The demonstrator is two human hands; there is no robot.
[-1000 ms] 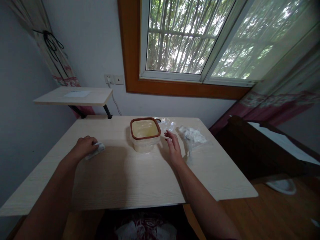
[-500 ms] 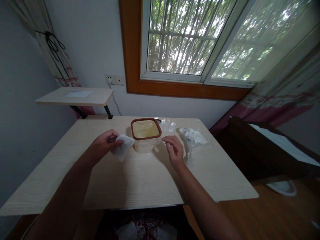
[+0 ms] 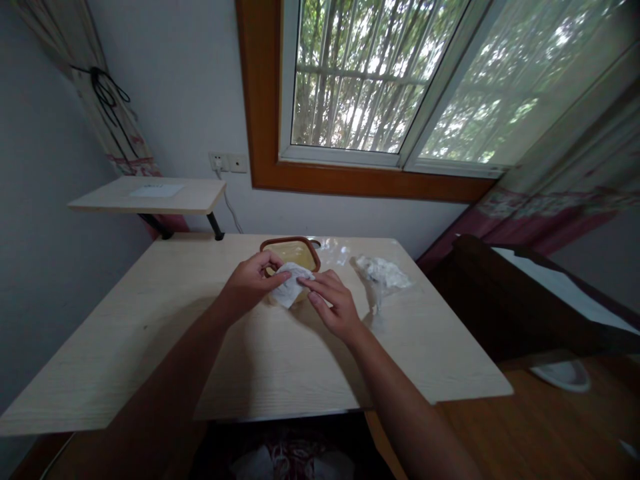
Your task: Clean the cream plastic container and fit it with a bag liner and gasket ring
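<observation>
A thin white tissue, soft and creased with a ragged pointed lower corner, hangs between the two hands, in front of the brown-rimmed, pale container on the table. The left hand pinches its left side between thumb and fingers, while the right hand lays extended fingertips on its right edge, whether gripping it I cannot tell.

Home room: tied curtain, window, desk
</observation>
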